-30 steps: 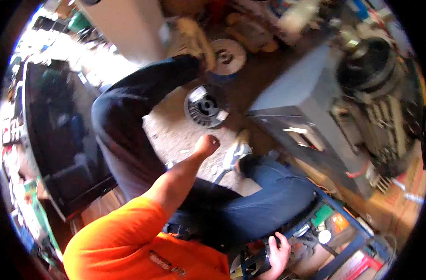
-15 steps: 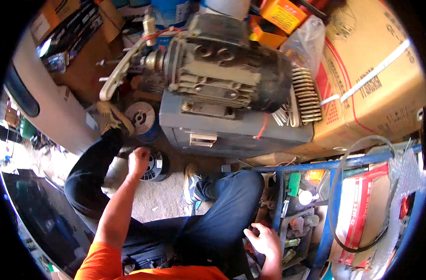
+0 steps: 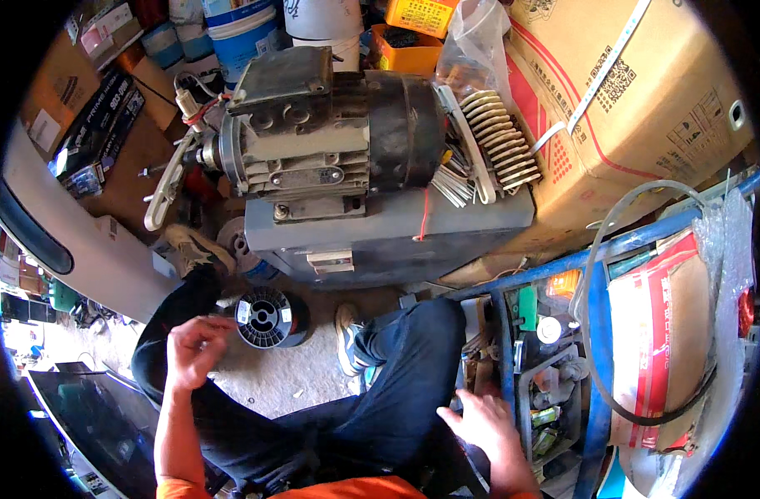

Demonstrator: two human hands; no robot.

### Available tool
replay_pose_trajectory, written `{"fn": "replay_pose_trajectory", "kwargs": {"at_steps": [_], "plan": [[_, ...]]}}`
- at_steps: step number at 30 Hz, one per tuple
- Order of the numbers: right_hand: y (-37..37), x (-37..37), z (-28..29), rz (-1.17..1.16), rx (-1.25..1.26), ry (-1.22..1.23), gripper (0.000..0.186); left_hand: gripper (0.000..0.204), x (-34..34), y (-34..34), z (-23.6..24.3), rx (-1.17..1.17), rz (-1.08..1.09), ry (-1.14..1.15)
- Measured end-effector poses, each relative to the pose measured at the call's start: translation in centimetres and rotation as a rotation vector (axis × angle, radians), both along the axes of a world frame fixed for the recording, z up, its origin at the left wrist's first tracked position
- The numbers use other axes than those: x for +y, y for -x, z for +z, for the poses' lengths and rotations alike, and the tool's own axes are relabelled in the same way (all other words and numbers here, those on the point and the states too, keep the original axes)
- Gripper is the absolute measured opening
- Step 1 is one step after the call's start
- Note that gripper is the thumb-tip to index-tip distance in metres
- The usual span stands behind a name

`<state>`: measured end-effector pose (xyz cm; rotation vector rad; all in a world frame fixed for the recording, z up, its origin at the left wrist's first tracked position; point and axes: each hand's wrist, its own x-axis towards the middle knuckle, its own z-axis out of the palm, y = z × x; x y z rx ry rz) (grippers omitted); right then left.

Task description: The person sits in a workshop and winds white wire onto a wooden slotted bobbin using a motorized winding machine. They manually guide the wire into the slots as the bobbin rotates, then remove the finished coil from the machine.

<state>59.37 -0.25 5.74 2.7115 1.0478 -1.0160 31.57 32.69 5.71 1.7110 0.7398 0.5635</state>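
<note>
My left hand (image 3: 195, 351) is raised over my left knee, its fingers curled together. Whether anything thin is pinched in them cannot be made out. Just right of it, a black spool (image 3: 265, 317) stands on the floor, its slotted end facing up. My right hand (image 3: 485, 426) hangs beside my right thigh, thumb and fingers apart, holding nothing visible. Nearest to it is a grey tray (image 3: 525, 407) of small packets. Ahead of me a dusty electric motor (image 3: 313, 137) lies on a grey metal cabinet (image 3: 430, 229), with a coil spring (image 3: 503, 137) at its right.
A large cardboard box (image 3: 621, 108) fills the far right. A blue metal frame (image 3: 598, 349) with a looped hose (image 3: 592, 324) borders my right side. Paint buckets (image 3: 242, 41) stand at the back. A dark glossy panel (image 3: 97, 416) lies at the left.
My left hand has come back toward me and left, away from the spool, which now shows more fully. My right hand stays beside my thigh with its fingers more extended. The view has shifted.
</note>
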Motion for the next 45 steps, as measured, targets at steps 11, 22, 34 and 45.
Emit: {"fn": "replay_pose_trajectory", "kwargs": {"at_steps": [11,22,34,45], "plan": [[-11.5,17.2,2.8,-0.128,-0.282,-1.170,0.021,0.008,-0.8,-12.2,3.5,-0.011,-0.860,-0.210],[-12.4,20.5,0.7,-0.030,-0.532,-0.930,0.019,0.008,-2.0,-9.8,1.7,-0.056,-0.751,-0.078],[-13.1,20.8,0.7,-0.081,-0.513,-0.915,0.015,0.012,-2.0,-8.4,1.9,-0.062,-0.776,-0.131],[-13.6,21.3,2.1,-0.128,-0.337,-0.862,0.017,0.014,-2.1,-7.9,1.6,-0.068,-0.739,-0.070]]}}
